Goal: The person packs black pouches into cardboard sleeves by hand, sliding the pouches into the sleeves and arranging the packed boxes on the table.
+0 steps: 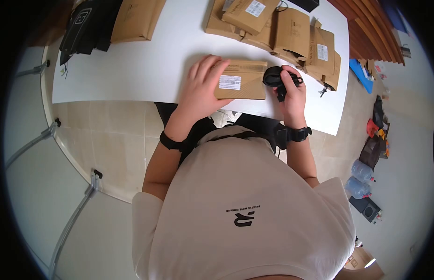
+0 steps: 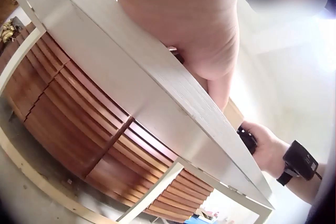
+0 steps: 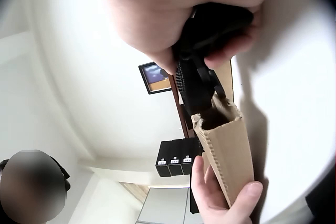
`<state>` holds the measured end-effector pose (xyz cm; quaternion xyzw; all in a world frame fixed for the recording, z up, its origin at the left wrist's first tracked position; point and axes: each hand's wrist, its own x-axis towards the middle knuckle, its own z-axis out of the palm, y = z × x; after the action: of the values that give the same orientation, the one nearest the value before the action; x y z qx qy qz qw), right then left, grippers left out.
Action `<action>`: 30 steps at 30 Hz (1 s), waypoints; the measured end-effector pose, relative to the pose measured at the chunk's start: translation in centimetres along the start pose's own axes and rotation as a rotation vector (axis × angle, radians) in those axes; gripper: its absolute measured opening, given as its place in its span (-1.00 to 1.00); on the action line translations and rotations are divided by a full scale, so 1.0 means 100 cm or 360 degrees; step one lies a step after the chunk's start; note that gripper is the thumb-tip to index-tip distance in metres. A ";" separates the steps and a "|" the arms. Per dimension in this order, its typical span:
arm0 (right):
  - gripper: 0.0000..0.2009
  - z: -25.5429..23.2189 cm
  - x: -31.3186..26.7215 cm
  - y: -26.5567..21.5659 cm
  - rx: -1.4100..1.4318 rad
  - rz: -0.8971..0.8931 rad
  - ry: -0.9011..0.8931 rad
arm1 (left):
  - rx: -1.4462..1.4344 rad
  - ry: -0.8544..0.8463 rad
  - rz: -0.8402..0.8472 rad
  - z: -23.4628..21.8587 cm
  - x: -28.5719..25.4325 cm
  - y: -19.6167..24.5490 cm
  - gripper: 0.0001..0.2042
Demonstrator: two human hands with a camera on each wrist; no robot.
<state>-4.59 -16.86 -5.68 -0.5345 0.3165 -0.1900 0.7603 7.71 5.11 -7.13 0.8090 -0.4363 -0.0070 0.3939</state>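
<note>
A small brown cardboard box point(image 1: 247, 79) with a white label lies near the table's front edge. My left hand point(image 1: 205, 86) grips its left end, fingers over the far side and thumb along the near side. In the right wrist view the box point(image 3: 228, 150) shows a torn open end facing my right hand point(image 3: 178, 14). That hand point(image 1: 293, 95) holds a black strap bundle point(image 1: 274, 77) with a rounded part and a ribbed band, pinched between thumb and fingers. The bundle's lower end point(image 3: 199, 90) is right at the box's opening. What lies deeper in the box is hidden.
Several opened cardboard boxes point(image 1: 291, 35) are piled at the back right of the white table point(image 1: 147, 77). Black packages point(image 1: 88, 28) and another cardboard box point(image 1: 137, 21) lie at the back left. The table's front edge runs close to my body.
</note>
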 end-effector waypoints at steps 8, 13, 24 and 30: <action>-0.77 0.000 0.002 0.016 -0.0140 -0.0134 -0.0010 | -0.0038 0.0061 0.0019 0.005 -0.002 -0.005 -0.17; -0.78 0.009 -0.001 0.022 -0.0270 -0.0257 0.0032 | -0.0023 0.0128 0.0067 0.008 -0.003 -0.008 -0.17; -0.74 0.004 -0.009 0.025 -0.0403 -0.0415 -0.0273 | -0.0082 0.0165 0.0077 0.008 -0.007 -0.009 -0.13; -0.65 -0.011 -0.002 0.021 -0.0413 -0.0625 -0.0813 | -0.0016 0.0145 0.0162 0.010 -0.010 -0.003 -0.09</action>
<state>-5.61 -16.74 -7.79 -0.7076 0.0287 -0.1509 0.6897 6.93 5.30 -8.38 0.7833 -0.4585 0.0476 0.4171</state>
